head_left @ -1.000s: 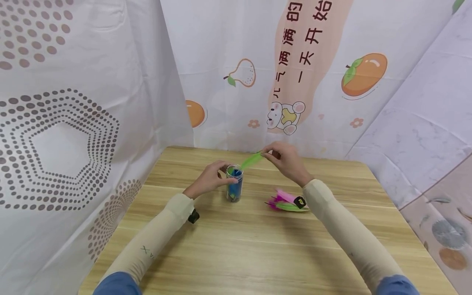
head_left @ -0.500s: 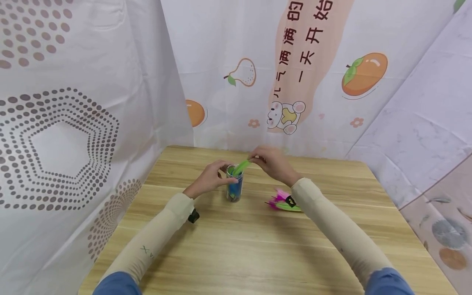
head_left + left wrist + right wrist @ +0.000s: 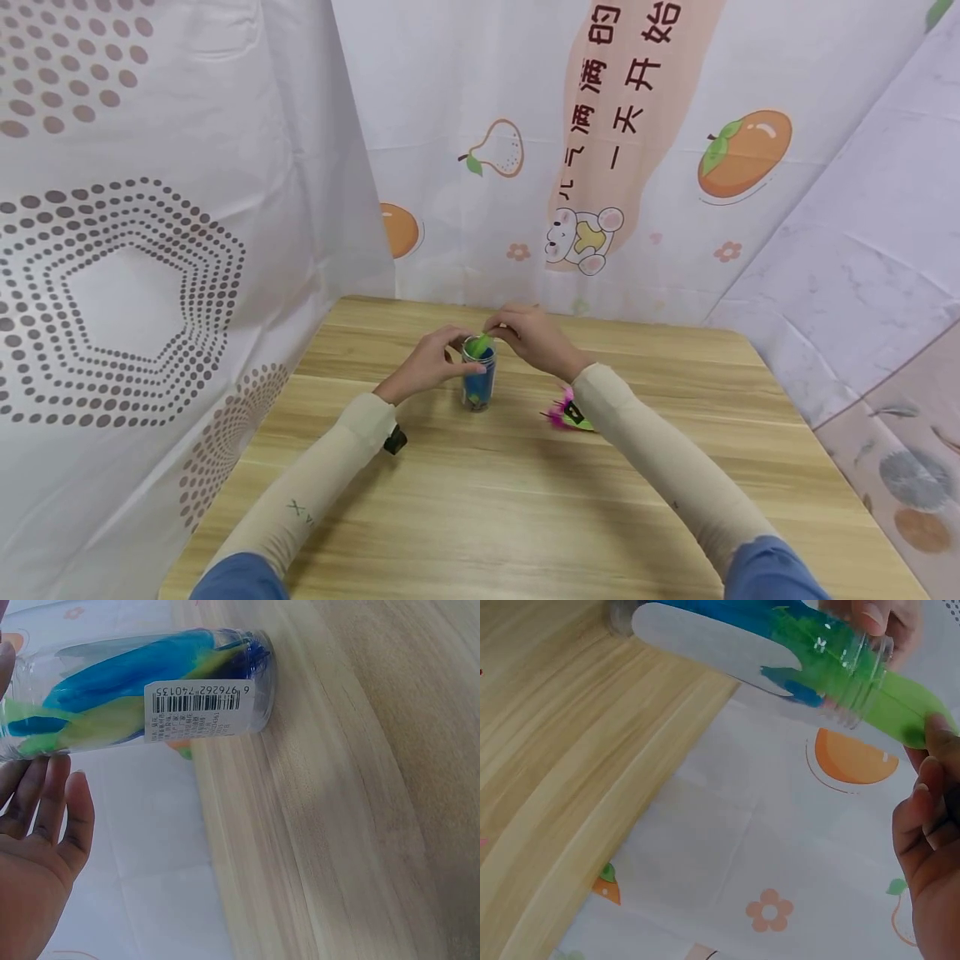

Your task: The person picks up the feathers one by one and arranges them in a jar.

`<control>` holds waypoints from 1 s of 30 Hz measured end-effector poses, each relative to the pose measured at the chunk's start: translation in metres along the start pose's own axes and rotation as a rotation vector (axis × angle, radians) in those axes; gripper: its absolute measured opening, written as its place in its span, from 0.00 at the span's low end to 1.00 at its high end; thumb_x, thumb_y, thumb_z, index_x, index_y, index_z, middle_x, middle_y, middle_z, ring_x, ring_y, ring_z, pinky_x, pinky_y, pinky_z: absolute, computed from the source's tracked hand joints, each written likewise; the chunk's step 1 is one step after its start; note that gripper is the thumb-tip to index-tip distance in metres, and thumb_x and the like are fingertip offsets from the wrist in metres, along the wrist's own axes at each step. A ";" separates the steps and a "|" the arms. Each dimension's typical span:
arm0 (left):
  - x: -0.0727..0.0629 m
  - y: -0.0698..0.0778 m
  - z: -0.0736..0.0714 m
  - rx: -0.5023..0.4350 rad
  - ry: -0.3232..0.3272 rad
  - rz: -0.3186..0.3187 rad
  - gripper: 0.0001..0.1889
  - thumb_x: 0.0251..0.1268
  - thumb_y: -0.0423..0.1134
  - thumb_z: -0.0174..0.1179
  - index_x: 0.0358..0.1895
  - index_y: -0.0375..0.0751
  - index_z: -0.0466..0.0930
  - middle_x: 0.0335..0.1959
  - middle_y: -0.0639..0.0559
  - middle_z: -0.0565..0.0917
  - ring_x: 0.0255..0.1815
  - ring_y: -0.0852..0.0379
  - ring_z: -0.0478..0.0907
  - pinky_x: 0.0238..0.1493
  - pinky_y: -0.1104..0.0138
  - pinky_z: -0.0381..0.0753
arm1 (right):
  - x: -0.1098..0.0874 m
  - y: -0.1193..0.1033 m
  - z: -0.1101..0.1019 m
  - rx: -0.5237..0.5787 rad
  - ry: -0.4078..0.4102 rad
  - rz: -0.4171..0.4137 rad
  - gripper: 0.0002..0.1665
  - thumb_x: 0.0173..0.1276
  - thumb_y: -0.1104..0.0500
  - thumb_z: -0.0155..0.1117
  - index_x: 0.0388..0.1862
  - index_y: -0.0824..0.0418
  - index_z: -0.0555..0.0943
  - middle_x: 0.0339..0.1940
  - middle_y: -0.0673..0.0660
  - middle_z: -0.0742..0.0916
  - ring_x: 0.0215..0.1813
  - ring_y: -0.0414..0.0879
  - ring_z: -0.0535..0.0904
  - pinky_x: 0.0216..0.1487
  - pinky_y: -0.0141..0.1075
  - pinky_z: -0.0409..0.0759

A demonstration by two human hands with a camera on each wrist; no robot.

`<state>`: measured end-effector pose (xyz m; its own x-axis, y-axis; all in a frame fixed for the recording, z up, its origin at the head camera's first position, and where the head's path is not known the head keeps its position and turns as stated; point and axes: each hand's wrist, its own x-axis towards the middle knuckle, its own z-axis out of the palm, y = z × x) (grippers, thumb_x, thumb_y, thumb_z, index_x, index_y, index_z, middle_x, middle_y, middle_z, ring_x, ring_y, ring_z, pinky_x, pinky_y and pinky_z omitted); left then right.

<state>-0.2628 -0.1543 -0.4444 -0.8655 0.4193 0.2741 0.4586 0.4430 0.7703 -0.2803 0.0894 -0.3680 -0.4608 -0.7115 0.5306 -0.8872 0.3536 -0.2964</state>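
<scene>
White cloth (image 3: pixel 442 75) (fruit-printed) hangs behind a wooden table (image 3: pixel 480 517).

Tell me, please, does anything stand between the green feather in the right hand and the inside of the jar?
Nothing visible does: the green feather in the right hand runs into the open jar. The left hand grips its side, leaving the top uncovered. Blue feathers inside might crowd it slightly.

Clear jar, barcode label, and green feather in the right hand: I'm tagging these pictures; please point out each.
Clear jar (image 3: pixel 478 387), head view: on its side wall.
Barcode label (image 3: pixel 199 710), left wrist view: on its middle.
Green feather (image 3: pixel 906 709), right wrist view: on the part outside the jar.
</scene>
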 end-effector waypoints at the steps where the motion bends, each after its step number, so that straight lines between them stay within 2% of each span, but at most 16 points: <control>1: 0.000 0.000 0.000 0.001 0.000 0.004 0.32 0.58 0.63 0.72 0.64 0.56 0.80 0.55 0.60 0.80 0.50 0.58 0.78 0.42 0.61 0.83 | 0.001 -0.001 -0.002 0.011 0.004 0.001 0.05 0.74 0.67 0.66 0.44 0.62 0.87 0.40 0.53 0.89 0.40 0.44 0.84 0.44 0.38 0.84; 5: 0.001 -0.001 0.001 0.014 0.006 0.010 0.31 0.58 0.63 0.72 0.62 0.55 0.81 0.53 0.60 0.81 0.50 0.59 0.78 0.41 0.62 0.83 | 0.004 -0.001 -0.011 0.038 0.033 -0.007 0.06 0.74 0.69 0.64 0.45 0.63 0.85 0.40 0.54 0.88 0.41 0.45 0.84 0.44 0.39 0.83; 10: 0.001 -0.001 0.000 0.017 0.009 0.012 0.30 0.58 0.61 0.73 0.63 0.55 0.81 0.52 0.60 0.81 0.49 0.59 0.78 0.41 0.62 0.83 | 0.008 0.002 -0.021 0.004 0.083 -0.026 0.06 0.74 0.69 0.64 0.45 0.62 0.85 0.40 0.52 0.88 0.41 0.43 0.83 0.43 0.40 0.83; 14: 0.000 -0.001 0.000 0.012 0.010 0.006 0.31 0.58 0.62 0.73 0.63 0.55 0.81 0.52 0.61 0.81 0.49 0.59 0.78 0.42 0.61 0.83 | 0.009 0.003 -0.024 -0.003 0.082 -0.033 0.06 0.73 0.70 0.65 0.44 0.62 0.85 0.40 0.52 0.88 0.42 0.44 0.83 0.46 0.40 0.83; 20: -0.001 -0.001 0.000 0.004 0.007 -0.001 0.32 0.58 0.63 0.72 0.64 0.55 0.80 0.54 0.61 0.80 0.50 0.59 0.78 0.42 0.60 0.83 | 0.009 0.003 -0.013 -0.032 -0.004 -0.068 0.04 0.73 0.68 0.66 0.43 0.61 0.85 0.39 0.52 0.88 0.42 0.43 0.82 0.46 0.38 0.82; 27: -0.001 0.000 0.000 -0.001 0.002 0.002 0.31 0.59 0.62 0.72 0.64 0.56 0.80 0.56 0.60 0.79 0.50 0.59 0.77 0.42 0.61 0.83 | 0.006 0.002 0.007 -0.037 -0.157 -0.027 0.06 0.75 0.67 0.65 0.45 0.61 0.87 0.42 0.51 0.88 0.46 0.42 0.84 0.52 0.37 0.83; 30: -0.001 0.000 0.000 -0.004 0.001 0.016 0.30 0.59 0.62 0.72 0.63 0.58 0.80 0.57 0.61 0.79 0.51 0.59 0.77 0.43 0.60 0.83 | 0.005 0.001 0.013 -0.046 -0.194 -0.027 0.07 0.74 0.68 0.65 0.45 0.61 0.88 0.43 0.52 0.87 0.47 0.43 0.85 0.52 0.36 0.83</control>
<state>-0.2623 -0.1547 -0.4447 -0.8584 0.4251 0.2870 0.4713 0.4329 0.7684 -0.2829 0.0788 -0.3759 -0.4277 -0.8231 0.3737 -0.9014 0.3572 -0.2448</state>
